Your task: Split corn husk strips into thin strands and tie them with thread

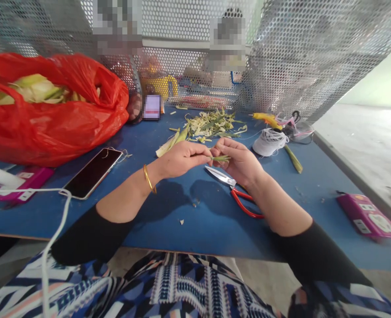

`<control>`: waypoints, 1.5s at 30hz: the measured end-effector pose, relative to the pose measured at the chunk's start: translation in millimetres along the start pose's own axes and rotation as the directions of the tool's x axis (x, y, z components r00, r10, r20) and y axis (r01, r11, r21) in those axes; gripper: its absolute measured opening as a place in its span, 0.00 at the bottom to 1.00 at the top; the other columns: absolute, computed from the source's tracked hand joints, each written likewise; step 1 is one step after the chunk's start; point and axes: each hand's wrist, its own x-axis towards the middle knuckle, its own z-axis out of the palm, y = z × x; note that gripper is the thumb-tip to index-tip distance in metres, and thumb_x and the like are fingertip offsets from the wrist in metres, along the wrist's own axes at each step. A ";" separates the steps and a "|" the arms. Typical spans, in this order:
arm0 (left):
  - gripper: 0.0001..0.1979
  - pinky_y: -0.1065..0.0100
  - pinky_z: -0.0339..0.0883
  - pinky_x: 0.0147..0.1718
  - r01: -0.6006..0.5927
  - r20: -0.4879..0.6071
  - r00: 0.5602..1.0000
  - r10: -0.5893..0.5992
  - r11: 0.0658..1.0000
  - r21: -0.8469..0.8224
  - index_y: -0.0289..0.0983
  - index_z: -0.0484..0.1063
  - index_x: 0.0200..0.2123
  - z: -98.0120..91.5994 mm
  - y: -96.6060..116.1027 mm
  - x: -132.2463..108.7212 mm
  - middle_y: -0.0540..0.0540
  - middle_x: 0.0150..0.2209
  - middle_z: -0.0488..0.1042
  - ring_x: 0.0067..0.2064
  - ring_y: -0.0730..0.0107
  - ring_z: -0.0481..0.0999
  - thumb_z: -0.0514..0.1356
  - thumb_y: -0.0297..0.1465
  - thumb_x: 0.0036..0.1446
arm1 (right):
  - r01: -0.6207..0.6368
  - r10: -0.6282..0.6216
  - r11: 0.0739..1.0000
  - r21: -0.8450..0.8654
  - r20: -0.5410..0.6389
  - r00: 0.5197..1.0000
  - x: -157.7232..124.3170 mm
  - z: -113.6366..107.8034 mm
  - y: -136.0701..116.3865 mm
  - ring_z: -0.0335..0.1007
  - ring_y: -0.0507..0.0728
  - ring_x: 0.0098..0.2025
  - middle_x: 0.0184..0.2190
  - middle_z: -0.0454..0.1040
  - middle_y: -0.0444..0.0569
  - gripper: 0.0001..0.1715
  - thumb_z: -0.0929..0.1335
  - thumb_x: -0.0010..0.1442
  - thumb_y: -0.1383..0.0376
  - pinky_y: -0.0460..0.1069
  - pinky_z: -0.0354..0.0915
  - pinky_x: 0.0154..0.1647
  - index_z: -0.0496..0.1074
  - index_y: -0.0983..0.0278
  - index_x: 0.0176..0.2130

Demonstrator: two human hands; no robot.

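Observation:
My left hand is closed, thumb and fingers pinching a small bundle of green corn husk strips. The strips' free ends point right, across the fingers of my right hand. That hand is also closed, its fingertips pressed together against the bundle near my left fingertips. Just below the hands lie scissors with red handles, partly hidden by my right wrist. Behind my left hand rests a pale green piece of husk. Beyond both hands is a pile of cut husk scraps.
A red plastic bag of husks fills the left, near a phone and a magenta power strip. To the right are white thread, a yellow glue gun and a magenta box. Perforated metal mesh stands behind.

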 end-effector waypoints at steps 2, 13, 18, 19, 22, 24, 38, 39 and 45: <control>0.11 0.66 0.70 0.42 0.005 -0.117 0.993 -0.007 1.000 -0.019 0.38 0.79 0.34 3.1 -0.3 0.6 0.49 0.33 0.82 0.36 0.68 0.78 0.58 0.33 0.64 | -0.021 0.022 0.994 0.110 -0.013 1.000 1.2 4.1 7.3 0.67 0.48 0.25 0.24 0.73 0.41 0.10 0.75 0.54 0.67 0.44 0.67 0.29 0.71 0.62 0.28; 0.11 0.65 0.68 0.37 0.230 -0.461 0.887 -0.017 0.882 0.411 0.37 0.78 0.32 30.4 -5.2 -1.6 0.45 0.33 0.82 0.37 0.64 0.79 0.57 0.27 0.65 | -0.021 0.116 0.936 0.351 -0.251 0.961 -0.6 25.5 32.6 0.74 0.48 0.29 0.25 0.76 0.41 0.12 0.70 0.60 0.73 0.43 0.72 0.35 0.71 0.62 0.26; 0.12 0.63 0.69 0.35 0.345 -0.412 0.903 -0.123 0.781 0.521 0.38 0.80 0.33 33.5 -3.0 -0.8 0.41 0.35 0.83 0.38 0.58 0.82 0.56 0.27 0.65 | -0.016 0.125 0.966 0.256 -0.415 0.901 -3.8 33.6 39.3 0.74 0.49 0.29 0.27 0.78 0.43 0.09 0.69 0.58 0.71 0.44 0.70 0.32 0.71 0.62 0.26; 0.13 0.62 0.69 0.36 0.368 -0.399 0.904 -0.155 0.756 0.542 0.37 0.80 0.34 33.0 -1.3 -1.0 0.40 0.36 0.83 0.39 0.57 0.82 0.56 0.27 0.66 | 0.006 0.072 0.984 0.175 -0.438 0.896 -4.3 34.5 40.4 0.74 0.50 0.29 0.28 0.79 0.44 0.08 0.69 0.58 0.69 0.45 0.69 0.31 0.71 0.61 0.27; 0.14 0.59 0.71 0.39 0.392 -0.355 0.911 -0.210 0.712 0.582 0.37 0.82 0.37 30.4 4.9 -2.4 0.38 0.39 0.84 0.42 0.53 0.83 0.55 0.27 0.67 | 0.130 -0.210 0.968 -0.214 -0.411 0.887 -4.6 31.8 39.7 0.73 0.52 0.31 0.33 0.80 0.47 0.07 0.69 0.58 0.64 0.47 0.67 0.32 0.72 0.61 0.28; 0.13 0.58 0.72 0.41 0.380 -0.325 0.919 -0.223 0.718 0.583 0.38 0.83 0.38 28.9 8.6 -3.3 0.39 0.39 0.84 0.43 0.52 0.84 0.56 0.28 0.66 | 0.176 -0.344 0.872 -0.457 -0.315 0.884 -4.1 25.9 35.0 0.74 0.53 0.32 0.36 0.80 0.48 0.08 0.67 0.58 0.63 0.48 0.67 0.34 0.71 0.61 0.28; 0.14 0.63 0.73 0.28 0.244 -0.023 0.970 -0.243 0.970 0.021 0.40 0.81 0.33 16.5 -32.6 -4.4 0.47 0.24 0.77 0.25 0.67 0.78 0.56 0.28 0.66 | -0.065 -0.182 0.411 -0.910 -0.151 0.972 -4.3 1.5 -2.4 0.69 0.54 0.31 0.26 0.77 0.45 0.12 0.67 0.59 0.68 0.48 0.58 0.34 0.67 0.61 0.24; 0.13 0.63 0.72 0.27 0.233 -0.042 0.972 -0.231 0.971 0.058 0.40 0.80 0.31 14.4 -35.1 -5.2 0.48 0.23 0.76 0.25 0.66 0.77 0.57 0.29 0.65 | -0.079 -0.175 0.425 -0.902 -0.167 0.970 -3.8 0.3 -3.4 0.70 0.55 0.31 0.26 0.78 0.45 0.12 0.68 0.59 0.68 0.48 0.59 0.35 0.68 0.61 0.24; 0.11 0.64 0.69 0.27 0.261 -0.227 0.951 -0.209 0.938 0.229 0.40 0.76 0.31 21.2 -23.4 -5.4 0.47 0.27 0.78 0.28 0.62 0.78 0.71 0.39 0.54 | -0.123 -0.167 0.439 -0.890 -0.215 0.962 -3.2 0.9 -2.5 0.69 0.54 0.28 0.22 0.76 0.43 0.12 0.69 0.56 0.71 0.48 0.58 0.32 0.71 0.62 0.22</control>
